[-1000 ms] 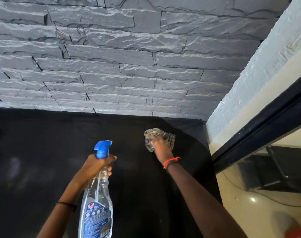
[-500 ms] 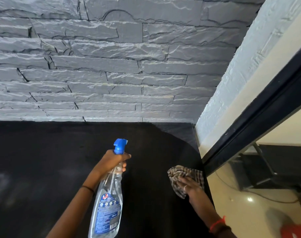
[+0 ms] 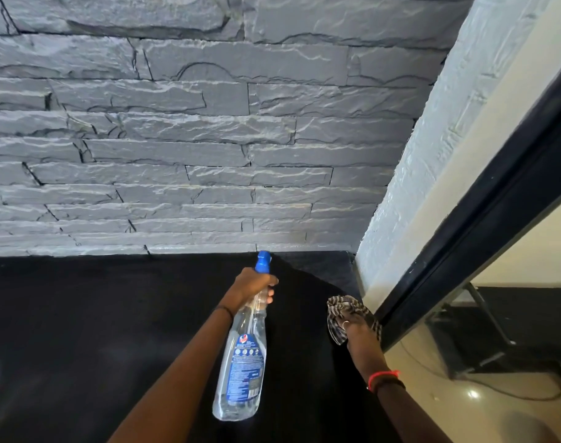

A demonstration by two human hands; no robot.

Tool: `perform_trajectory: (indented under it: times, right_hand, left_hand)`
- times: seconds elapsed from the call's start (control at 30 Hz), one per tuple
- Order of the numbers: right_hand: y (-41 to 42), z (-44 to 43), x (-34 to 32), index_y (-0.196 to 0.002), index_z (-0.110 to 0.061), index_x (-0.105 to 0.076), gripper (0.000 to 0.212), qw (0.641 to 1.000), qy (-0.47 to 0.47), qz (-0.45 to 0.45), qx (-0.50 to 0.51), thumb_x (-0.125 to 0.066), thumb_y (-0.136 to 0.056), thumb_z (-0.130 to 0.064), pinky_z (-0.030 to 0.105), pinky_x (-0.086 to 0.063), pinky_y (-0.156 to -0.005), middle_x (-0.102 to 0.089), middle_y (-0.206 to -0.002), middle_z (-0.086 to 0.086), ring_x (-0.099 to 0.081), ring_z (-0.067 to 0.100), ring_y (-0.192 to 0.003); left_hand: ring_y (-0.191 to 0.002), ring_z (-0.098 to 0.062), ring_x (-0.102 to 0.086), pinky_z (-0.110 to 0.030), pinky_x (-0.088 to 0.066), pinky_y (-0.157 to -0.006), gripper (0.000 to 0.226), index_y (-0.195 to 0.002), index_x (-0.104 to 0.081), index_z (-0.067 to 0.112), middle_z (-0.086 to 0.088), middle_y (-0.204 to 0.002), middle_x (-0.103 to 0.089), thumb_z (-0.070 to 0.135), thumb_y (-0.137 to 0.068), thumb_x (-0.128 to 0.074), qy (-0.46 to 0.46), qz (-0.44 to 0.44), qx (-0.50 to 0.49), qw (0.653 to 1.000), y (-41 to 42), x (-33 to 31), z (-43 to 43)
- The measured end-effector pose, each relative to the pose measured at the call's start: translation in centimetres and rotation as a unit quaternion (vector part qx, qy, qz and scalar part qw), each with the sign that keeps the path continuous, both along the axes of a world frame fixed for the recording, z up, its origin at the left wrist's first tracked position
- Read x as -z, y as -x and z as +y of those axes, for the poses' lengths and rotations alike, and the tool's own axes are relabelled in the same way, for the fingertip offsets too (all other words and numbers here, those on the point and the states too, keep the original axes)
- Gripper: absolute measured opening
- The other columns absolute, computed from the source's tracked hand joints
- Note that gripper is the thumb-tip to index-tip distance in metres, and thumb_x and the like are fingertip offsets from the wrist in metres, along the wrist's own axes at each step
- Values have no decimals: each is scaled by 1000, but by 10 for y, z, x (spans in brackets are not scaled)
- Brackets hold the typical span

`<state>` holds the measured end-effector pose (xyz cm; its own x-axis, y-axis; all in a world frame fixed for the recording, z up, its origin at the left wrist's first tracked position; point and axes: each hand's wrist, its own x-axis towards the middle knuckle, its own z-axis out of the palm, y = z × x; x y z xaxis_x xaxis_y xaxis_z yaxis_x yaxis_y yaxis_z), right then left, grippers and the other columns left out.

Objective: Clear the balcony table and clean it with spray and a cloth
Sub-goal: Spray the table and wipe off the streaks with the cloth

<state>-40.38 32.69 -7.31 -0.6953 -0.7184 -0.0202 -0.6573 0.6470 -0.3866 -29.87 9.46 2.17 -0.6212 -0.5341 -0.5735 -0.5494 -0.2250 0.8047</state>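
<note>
left hand (image 3: 252,282) grips clear-liquid spray bottle (image 3: 244,362), right hand (image 3: 358,334) presses cloth (image 3: 342,304).

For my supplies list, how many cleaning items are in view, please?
2: the spray bottle gripped in the left hand, and the checked cloth under the right hand on the table. None seems hidden.

Both bare forearms reach forward. The left grip (image 3: 252,284) curls round the neck of the spray bottle (image 3: 244,362), held raised. The right grip (image 3: 357,334), wrist straight, presses its fingers flat on the cloth (image 3: 340,306).
</note>
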Motion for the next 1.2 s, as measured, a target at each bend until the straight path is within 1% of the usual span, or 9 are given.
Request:
perform_trajectory:
  times: [0.1,0.2,0.33,0.57,0.63,0.8,0.93,1.03,1.2]
  right_hand:
    - [-2,-1,0,-129,-7,-55,50,1000,2,-1,16,-47,-82,10,23,-17,-111,-50,-136,14,-42,26,-131]
    - [1,-2,7,-125,-6,-59,48,1000,-9,12,12,-51,-81,11,27,-22,-111,-53,-133,13,-46,27,-127]
    - [6,-3,23,-112,-6,-68,44,999,-17,22,19,-66,-69,9,37,-43,-102,-64,-119,12,-58,28,-115]
    - [3,-3,17,-98,-6,-73,45,999,-4,46,22,-74,-56,10,33,-49,-94,-69,-107,10,-65,26,-102]
    - [3,-3,17,-104,-6,-71,47,999,5,47,21,-76,-59,6,29,-42,-101,-68,-110,9,-64,25,-105]
    - [5,-1,18,-102,-1,-71,38,999,-5,33,0,-73,-64,7,37,-50,-93,-67,-112,12,-63,29,-107]
    - [13,-10,5,-129,-1,-53,38,999,27,-33,29,-44,-93,-9,33,-30,-112,-49,-136,17,-45,29,-128]
    - [37,-32,0,-129,-1,-51,36,998,-21,-34,52,-36,-98,-10,37,-34,-106,-47,-135,20,-46,34,-124]
    - [90,-88,15,-126,-3,-54,35,988,-9,-78,130,-37,-97,-14,38,-35,-106,-52,-129,22,-49,34,-121]
  left_hand:
    - [-35,-14,-49,-26,-46,-44,16,-70,-51,5,-3,-44,-50,1,-80,-63,-2,12,-19,1000,17,1,1]
    - [-37,-14,-50,-23,-45,-39,12,-76,-52,4,-7,-54,-51,2,-81,-62,3,7,-10,1000,32,0,6]
    - [-34,-13,-51,-22,-45,-38,12,-79,-53,5,-8,-56,-53,3,-80,-64,17,0,40,999,52,2,24]
    - [-40,-16,-54,-24,-46,-43,14,-71,-55,10,0,-46,-57,9,-77,-68,-5,29,126,992,73,11,67]
    - [-40,-16,-54,-24,-46,-44,13,-69,-56,10,0,-46,-58,9,-76,-67,-6,32,143,989,72,13,78]
    - [-43,-17,-53,-25,-46,-49,9,-72,-62,10,-4,-52,-57,13,-76,-69,-27,64,118,991,55,15,79]
    - [-46,-18,-53,-26,-45,-48,9,-82,-62,8,-4,-53,-57,14,-80,-70,-34,81,85,992,36,8,64]
    - [-45,-17,-51,-24,-45,-47,8,-85,-62,6,-5,-52,-55,12,-83,-68,-24,90,71,993,18,-6,51]
    - [-43,-16,-51,-24,-46,-47,7,-84,-62,5,-5,-51,-53,10,-86,-66,-14,95,43,994,-16,-20,21]
